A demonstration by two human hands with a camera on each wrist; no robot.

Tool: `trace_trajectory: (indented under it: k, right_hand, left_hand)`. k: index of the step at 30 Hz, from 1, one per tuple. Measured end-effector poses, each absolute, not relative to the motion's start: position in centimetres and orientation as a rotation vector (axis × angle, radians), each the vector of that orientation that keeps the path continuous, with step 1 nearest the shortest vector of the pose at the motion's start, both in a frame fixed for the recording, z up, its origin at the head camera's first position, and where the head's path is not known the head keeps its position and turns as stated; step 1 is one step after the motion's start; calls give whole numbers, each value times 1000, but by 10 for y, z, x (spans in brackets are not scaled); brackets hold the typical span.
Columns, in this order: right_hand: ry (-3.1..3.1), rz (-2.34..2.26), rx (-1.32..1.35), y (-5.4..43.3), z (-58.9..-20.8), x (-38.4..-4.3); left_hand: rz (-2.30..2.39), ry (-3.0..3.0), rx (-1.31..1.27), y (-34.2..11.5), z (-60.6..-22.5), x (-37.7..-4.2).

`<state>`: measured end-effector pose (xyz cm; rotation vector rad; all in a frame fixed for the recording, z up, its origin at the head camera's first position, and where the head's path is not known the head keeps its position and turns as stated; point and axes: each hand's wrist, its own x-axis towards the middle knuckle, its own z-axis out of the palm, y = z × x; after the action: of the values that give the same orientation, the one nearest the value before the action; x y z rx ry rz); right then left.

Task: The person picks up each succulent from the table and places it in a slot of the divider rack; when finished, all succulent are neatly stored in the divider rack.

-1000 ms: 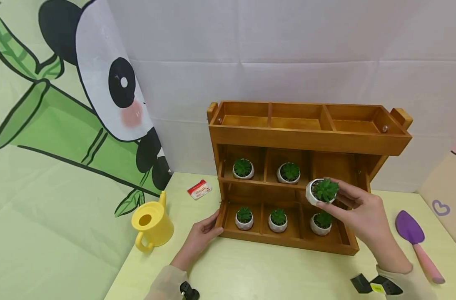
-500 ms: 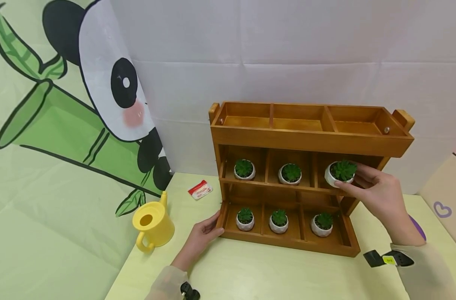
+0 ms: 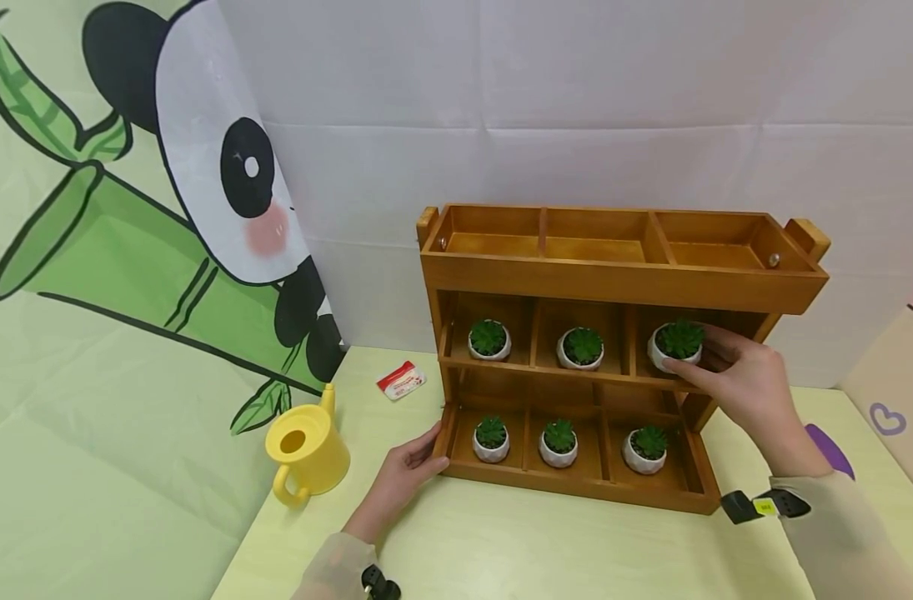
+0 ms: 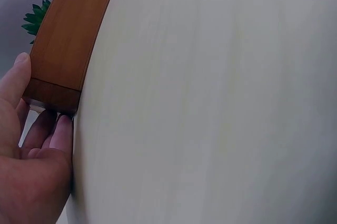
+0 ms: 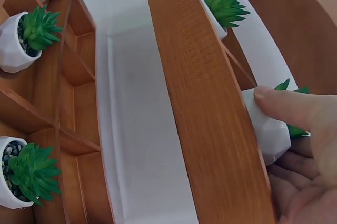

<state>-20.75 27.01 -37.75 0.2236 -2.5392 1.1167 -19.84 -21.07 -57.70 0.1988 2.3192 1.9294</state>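
Note:
My right hand (image 3: 749,387) pinches a small succulent in a white faceted pot (image 3: 674,346) in the right compartment of the middle tier. The right wrist view shows the thumb on that white pot (image 5: 267,129), just behind the shelf's front rail (image 5: 195,92). My left hand (image 3: 402,481) grips the lower left corner of the brown wooden three-tier shelf (image 3: 621,285), thumb on one side and fingers curled at the other. Two more potted succulents, a left one (image 3: 489,340) and a centre one (image 3: 580,348), stand in the middle tier.
Three potted succulents, including a right one (image 3: 644,450), fill the bottom tier. A yellow watering can (image 3: 313,450) and a red-and-white packet (image 3: 401,381) lie left of the shelf. A purple trowel blade (image 3: 830,448) shows partly behind the right forearm.
My right hand has carried the succulent pot up and right from in front of the shelf into the middle tier's right compartment, lowering slightly at the end. My left hand has stayed put.

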Motion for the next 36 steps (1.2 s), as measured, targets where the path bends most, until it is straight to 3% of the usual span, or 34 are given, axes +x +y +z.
trace_trajectory:
  k: [36]
  right_hand:
    - [-2647, 859, 199, 269, -372, -206]
  left_hand:
    - [1910, 2346, 223, -210, -575, -197]
